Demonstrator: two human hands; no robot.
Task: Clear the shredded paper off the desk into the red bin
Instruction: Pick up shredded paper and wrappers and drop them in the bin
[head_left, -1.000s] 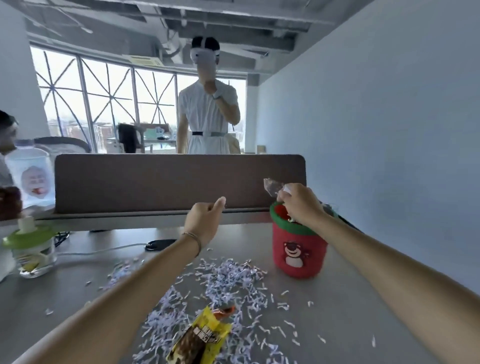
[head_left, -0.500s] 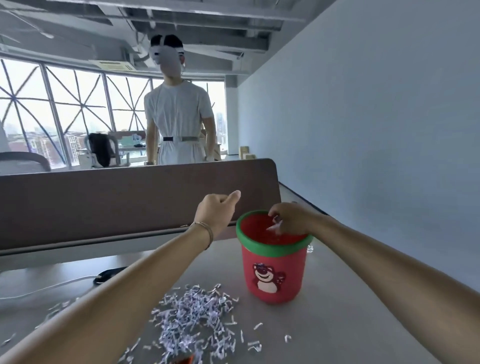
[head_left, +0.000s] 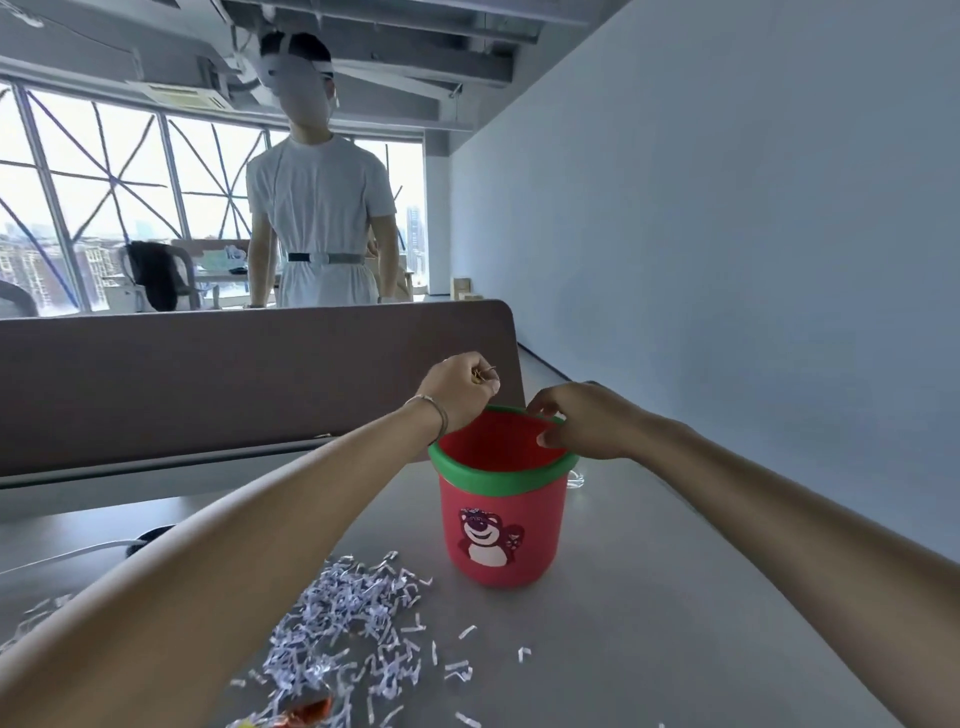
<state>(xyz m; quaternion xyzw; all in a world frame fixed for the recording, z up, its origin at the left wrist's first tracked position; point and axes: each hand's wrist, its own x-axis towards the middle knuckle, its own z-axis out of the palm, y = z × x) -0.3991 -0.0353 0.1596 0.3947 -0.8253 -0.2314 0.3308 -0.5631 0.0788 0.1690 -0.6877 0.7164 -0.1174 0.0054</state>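
Note:
The red bin (head_left: 498, 525), with a green rim and a bear picture, stands on the grey desk (head_left: 675, 597). A pile of white shredded paper (head_left: 353, 613) lies just left of it and nearer me, with loose strips scattered around. My left hand (head_left: 460, 387) hovers as a closed fist over the bin's far left rim, something small glinting at its fingertips. My right hand (head_left: 576, 423) hangs over the bin's right rim, fingers loosely curled and apart, thumb over the opening, nothing visible in it.
A brown desk divider (head_left: 234, 379) runs across the back, and a person in white (head_left: 317, 218) stands behind it. A yellow-orange snack wrapper (head_left: 296, 713) lies at the bottom edge. A black object with a white cable (head_left: 148, 538) sits left. A wall is on the right.
My left fist has moved right to the bin's rim. My right hand has come up out of the bin's opening to its right rim, and the paper it held is gone.

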